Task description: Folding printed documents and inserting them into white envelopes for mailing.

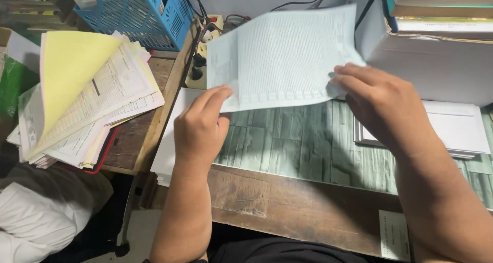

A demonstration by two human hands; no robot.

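Observation:
A pale blue printed sheet (pixel 287 52) is held up above the desk, folded or doubled at its left part. My left hand (pixel 200 127) pinches its lower left corner between thumb and fingers. My right hand (pixel 375 101) grips its lower right edge. Under the sheet lies a grey-green plank-patterned desk mat (pixel 303 145) on a worn wooden desk (pixel 287 206).
A stack of white and yellow forms (pixel 87 99) lies fanned at the left on a lower wooden surface. Behind it stands a blue plastic basket (pixel 138 11). A power strip with plugs (pixel 203 52) sits at the back. White envelopes (pixel 452 129) and a pale box (pixel 436 63) with books fill the right.

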